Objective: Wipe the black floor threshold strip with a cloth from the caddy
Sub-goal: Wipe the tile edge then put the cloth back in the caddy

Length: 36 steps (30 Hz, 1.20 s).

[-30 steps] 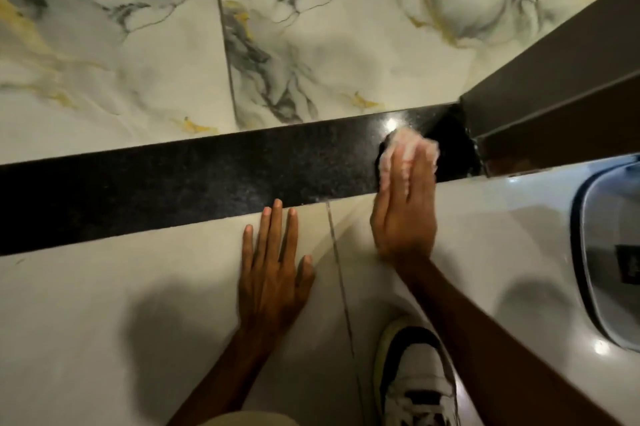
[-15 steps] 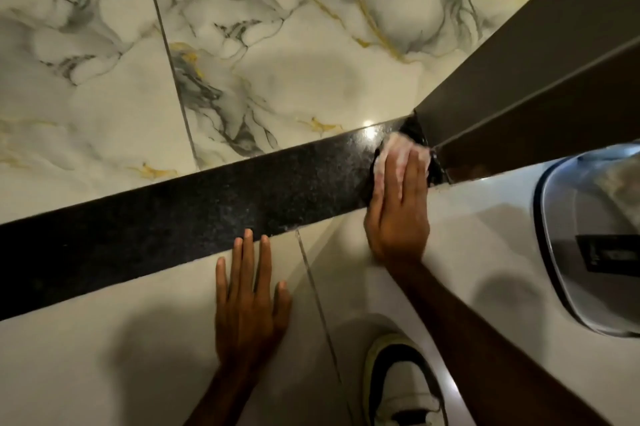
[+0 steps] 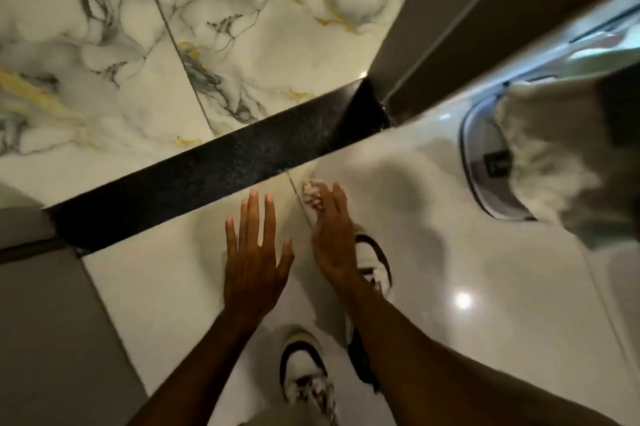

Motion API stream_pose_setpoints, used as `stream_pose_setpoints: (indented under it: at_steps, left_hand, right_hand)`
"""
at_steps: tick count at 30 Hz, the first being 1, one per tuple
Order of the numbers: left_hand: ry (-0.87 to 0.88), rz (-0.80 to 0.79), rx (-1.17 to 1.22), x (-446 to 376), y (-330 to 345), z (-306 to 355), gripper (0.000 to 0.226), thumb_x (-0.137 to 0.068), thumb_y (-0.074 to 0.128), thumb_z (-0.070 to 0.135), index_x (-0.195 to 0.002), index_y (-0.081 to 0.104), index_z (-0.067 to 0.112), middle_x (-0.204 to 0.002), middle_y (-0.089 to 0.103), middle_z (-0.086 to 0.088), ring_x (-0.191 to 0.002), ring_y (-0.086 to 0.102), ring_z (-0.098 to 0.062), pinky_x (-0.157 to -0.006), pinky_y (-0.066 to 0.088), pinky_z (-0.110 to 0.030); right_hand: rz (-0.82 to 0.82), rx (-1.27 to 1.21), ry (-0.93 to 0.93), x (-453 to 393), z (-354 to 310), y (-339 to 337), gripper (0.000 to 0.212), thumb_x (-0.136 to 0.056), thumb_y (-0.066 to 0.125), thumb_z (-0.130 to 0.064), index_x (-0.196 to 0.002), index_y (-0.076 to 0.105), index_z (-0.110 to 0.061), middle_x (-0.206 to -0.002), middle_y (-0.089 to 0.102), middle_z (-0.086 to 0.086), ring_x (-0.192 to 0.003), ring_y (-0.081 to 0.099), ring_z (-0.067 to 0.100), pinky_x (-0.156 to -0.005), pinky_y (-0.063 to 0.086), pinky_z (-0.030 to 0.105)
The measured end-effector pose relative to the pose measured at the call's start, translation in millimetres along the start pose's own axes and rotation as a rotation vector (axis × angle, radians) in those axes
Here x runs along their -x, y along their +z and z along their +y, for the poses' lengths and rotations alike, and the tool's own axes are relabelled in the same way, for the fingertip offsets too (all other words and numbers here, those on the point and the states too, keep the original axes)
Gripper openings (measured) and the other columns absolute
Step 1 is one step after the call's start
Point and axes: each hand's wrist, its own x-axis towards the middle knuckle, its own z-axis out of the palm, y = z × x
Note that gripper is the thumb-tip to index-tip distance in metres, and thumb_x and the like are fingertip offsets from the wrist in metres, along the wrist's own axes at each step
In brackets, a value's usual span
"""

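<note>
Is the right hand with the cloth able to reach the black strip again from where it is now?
Probably yes. The right hand holds the cloth just short of the black strip, above pale tile. Nothing lies between them, and the left hand is off to the side.

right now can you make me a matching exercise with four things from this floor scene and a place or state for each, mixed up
Things:
1. black speckled threshold strip
2. pale crumpled cloth
3. left hand
4. white and black sneaker

Places or states:
A. fingers spread, holding nothing
B. under the right hand's fingers
C. between marble-veined tiles and plain white tiles
D. bottom of view, between the forearms

Pairs: 1-C, 2-B, 3-A, 4-D
</note>
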Motion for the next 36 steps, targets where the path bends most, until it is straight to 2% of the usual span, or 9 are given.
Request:
stream_pose_setpoints:
  at_steps: [4, 7, 10, 12, 14, 17, 26, 30, 36]
  left_hand:
    - [0.075, -0.026, 0.020, 61, -112, 37, 0.078, -0.109, 0.035, 0.051, -0.172, 0.021, 0.005, -0.181, 0.017, -0.022, -0.167, 0.021, -0.039, -0.134, 0.026, -0.062]
    - [0.182, -0.050, 0.013, 96, -197, 69, 0.077, -0.109, 0.035, 0.051, -0.171, 0.026, 0.004, -0.181, 0.019, -0.020, -0.167, 0.022, -0.037, -0.133, 0.027, -0.062]
    - [0.331, -0.060, 0.038, 106, -277, 116, 0.077, -0.109, 0.034, 0.050, -0.170, 0.025, 0.004, -0.179, 0.021, -0.020, -0.166, 0.025, -0.038, -0.132, 0.028, -0.062]
    - [0.442, -0.067, 0.035, 100, -313, 151, 0.076, -0.109, 0.036, 0.048, -0.170, 0.024, 0.004, -0.178, 0.023, -0.021, -0.164, 0.030, -0.040, -0.133, 0.026, -0.060]
    - [0.582, -0.071, 0.029, 86, -337, 195, 0.074, -0.110, 0.038, 0.046, -0.169, 0.026, 0.003, -0.177, 0.024, -0.022, -0.164, 0.030, -0.040, -0.132, 0.029, -0.063]
    - [0.728, -0.098, -0.002, 53, -346, 259, 0.074, -0.111, 0.035, 0.048, -0.170, 0.027, 0.004, -0.178, 0.022, -0.020, -0.165, 0.025, -0.038, -0.131, 0.032, -0.066]
    - [0.846, -0.138, -0.136, -53, -265, 371, 0.091, -0.107, 0.001, 0.071, -0.174, 0.018, 0.012, -0.183, 0.009, -0.014, -0.168, 0.002, -0.027, -0.138, 0.006, -0.052]
    - [0.842, -0.148, -0.242, -80, -230, 374, 0.086, -0.109, 0.010, 0.067, -0.173, 0.019, 0.011, -0.183, 0.011, -0.015, -0.168, 0.004, -0.029, -0.137, 0.009, -0.055]
    - [0.898, -0.131, -0.324, -94, -221, 371, 0.082, -0.110, 0.031, 0.061, -0.174, 0.018, 0.012, -0.183, 0.010, -0.016, -0.169, 0.007, -0.034, -0.135, 0.014, -0.063]
  right_hand:
    - [0.095, -0.336, 0.012, 96, -64, -100, 0.056, -0.115, 0.040, -0.032, -0.169, 0.029, -0.019, -0.180, 0.022, 0.002, -0.158, 0.015, -0.003, -0.119, 0.003, -0.009]
    - [0.165, -0.479, 0.055, 167, -104, -183, 0.070, -0.105, 0.037, -0.049, -0.170, 0.022, -0.027, -0.180, 0.017, -0.007, -0.153, 0.015, -0.010, -0.109, 0.003, -0.017]
    - [0.287, -0.509, 0.099, 224, -126, -270, 0.054, -0.114, 0.042, -0.026, -0.162, 0.020, -0.041, -0.178, 0.021, -0.008, -0.147, 0.015, -0.024, -0.108, 0.009, -0.017]
    - [0.410, -0.498, 0.096, 244, -131, -321, 0.054, -0.117, 0.043, -0.016, -0.162, 0.023, -0.039, -0.177, 0.024, -0.005, -0.153, 0.021, -0.017, -0.121, 0.019, -0.005]
    - [0.516, -0.489, 0.130, 250, -122, -366, 0.055, -0.116, 0.045, -0.012, -0.167, 0.030, -0.027, -0.178, 0.028, 0.005, -0.160, 0.037, 0.015, -0.132, 0.039, 0.033]
    - [0.646, -0.491, 0.185, 232, -93, -418, 0.056, -0.114, 0.046, -0.011, -0.168, 0.033, -0.015, -0.176, 0.034, 0.012, -0.149, 0.054, 0.034, -0.118, 0.054, 0.057]
    - [0.669, -0.618, 0.544, 122, 19, -452, 0.069, -0.108, 0.060, -0.010, -0.169, 0.027, -0.012, -0.180, 0.021, 0.012, -0.166, 0.025, 0.034, -0.136, 0.031, 0.055]
    - [0.694, -0.608, 0.562, 79, 56, -448, 0.068, -0.104, 0.056, 0.001, -0.167, 0.030, -0.002, -0.178, 0.021, 0.019, -0.165, 0.024, 0.036, -0.137, 0.028, 0.055]
    - [0.392, -0.599, 0.607, 58, 71, -446, 0.086, -0.112, 0.053, -0.025, -0.172, -0.007, -0.013, -0.183, -0.011, 0.011, -0.170, 0.001, 0.035, -0.139, 0.018, 0.054]
